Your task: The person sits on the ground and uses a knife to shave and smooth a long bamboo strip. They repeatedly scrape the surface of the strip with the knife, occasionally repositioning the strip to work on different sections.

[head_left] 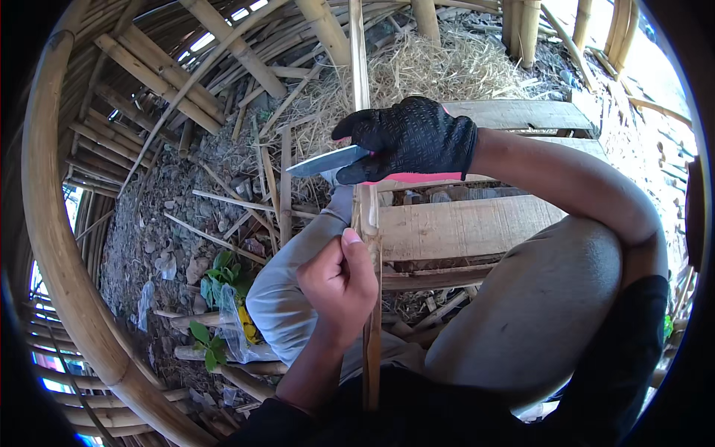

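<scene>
**Head view: bamboo strip held upright, blade set against it**

Head view, looking down over the knees. A long, thin bamboo strip (pixel 370 298) is held roughly upright between the legs; it runs from the lap at the lower edge up past both hands and on towards the top of the frame.

Left hand (pixel 339 279): bare, closed around the strip at mid-height. The fingers are curled tight about it and the thumb (pixel 356 249) is pressed flat along its left face, nail visible.

Right hand (pixel 413 138): covered by a black work glove with a pink cuff edge. It is closed in a full fist around the handle of a knife (pixel 328 161); the handle itself is hidden inside the glove. The grey blade projects to the left of the fist, pointing left and slightly down, and lies just above the left hand at the strip. Whether the edge has entered the bamboo cannot be told, as the glove covers the contact point.

Surroundings noted: a rough wooden bench (pixel 462 227) of planks lies under and beyond the right forearm. Dry straw (pixel 439 71) is heaped behind it. Split bamboo slats (pixel 246 216) are scattered over stony ground on the left. A thick curved bamboo pole (pixel 52 246) sweeps along the left rim, and a small green plant (pixel 223 272) is seen beside the left knee.
</scene>
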### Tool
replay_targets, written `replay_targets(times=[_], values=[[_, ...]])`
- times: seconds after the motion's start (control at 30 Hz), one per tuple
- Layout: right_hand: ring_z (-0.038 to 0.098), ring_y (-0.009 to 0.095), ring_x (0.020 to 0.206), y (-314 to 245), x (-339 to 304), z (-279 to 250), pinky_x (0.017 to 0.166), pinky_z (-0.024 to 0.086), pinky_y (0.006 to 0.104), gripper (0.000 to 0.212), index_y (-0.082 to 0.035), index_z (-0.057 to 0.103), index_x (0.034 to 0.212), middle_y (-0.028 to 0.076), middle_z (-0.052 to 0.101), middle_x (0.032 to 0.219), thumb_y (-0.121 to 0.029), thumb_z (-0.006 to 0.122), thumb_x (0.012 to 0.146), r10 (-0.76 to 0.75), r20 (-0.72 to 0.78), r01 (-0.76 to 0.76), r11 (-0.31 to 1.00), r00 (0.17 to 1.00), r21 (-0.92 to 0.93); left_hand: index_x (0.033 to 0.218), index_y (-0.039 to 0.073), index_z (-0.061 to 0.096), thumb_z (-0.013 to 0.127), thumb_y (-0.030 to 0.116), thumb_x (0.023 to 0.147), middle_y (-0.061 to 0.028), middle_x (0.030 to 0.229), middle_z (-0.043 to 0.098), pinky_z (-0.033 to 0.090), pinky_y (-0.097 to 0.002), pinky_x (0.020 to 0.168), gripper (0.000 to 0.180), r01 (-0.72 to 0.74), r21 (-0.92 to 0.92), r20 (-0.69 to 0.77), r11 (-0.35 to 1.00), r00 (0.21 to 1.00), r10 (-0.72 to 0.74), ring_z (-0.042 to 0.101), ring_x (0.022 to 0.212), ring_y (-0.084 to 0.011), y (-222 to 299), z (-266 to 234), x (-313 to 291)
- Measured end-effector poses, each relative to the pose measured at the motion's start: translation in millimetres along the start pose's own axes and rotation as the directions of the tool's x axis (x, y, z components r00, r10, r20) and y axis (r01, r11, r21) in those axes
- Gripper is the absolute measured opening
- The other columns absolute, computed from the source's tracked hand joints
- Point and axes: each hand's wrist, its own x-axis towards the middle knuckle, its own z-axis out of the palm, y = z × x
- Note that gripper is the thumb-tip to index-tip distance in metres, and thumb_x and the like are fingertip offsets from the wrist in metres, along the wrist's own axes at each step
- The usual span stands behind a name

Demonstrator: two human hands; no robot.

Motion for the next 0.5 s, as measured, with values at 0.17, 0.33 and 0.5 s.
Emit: replay_targets(times=[0.17,0.33,0.5], values=[[0.066,0.039,0.069,11,-1,10,0.066,0.053,0.0461,0.047,-0.01,0.057,0.088,0.014,0.064,0.072,-0.055,0.07,0.085,-0.171,-0.136,0.169,0.985,0.976,-0.027,0.058,0.002,0.044,0.06,0.009,0.095,-0.0011,0.046,0.034,0.024,-0.0299,0.042,0.041,-0.011,0.046,0.105,0.999,0.994,0.007,0.028,0.044,-0.0061,0,-8,0],[0.066,0.038,0.069,7,0,10,0.065,0.053,0.0458,0.047,-0.01,0.058,0.087,0.014,0.062,0.07,-0.055,0.07,0.085,-0.172,-0.063,0.166,0.982,0.983,-0.088,0.058,0.001,0.041,0.058,0.004,0.093,-0.0001,0.048,0.031,0.02,-0.0296,0.043,0.039,-0.063,0.111,0.177,0.992,0.983,0.043,0.025,0.046,-0.0053,2,-17,3],[0.066,0.037,0.068,9,5,18,0.065,0.053,0.0457,0.047,-0.01,0.06,0.086,0.014,0.061,0.068,-0.056,0.071,0.084,-0.237,-0.056,0.229,0.965,0.97,-0.126,0.055,0.004,0.045,0.064,0.005,0.087,-0.005,0.045,0.035,0.028,-0.0317,0.041,0.037,-0.15,0.181,0.255,0.972,0.962,0.101,0.034,0.037,-0.0156,-2,-28,4]])
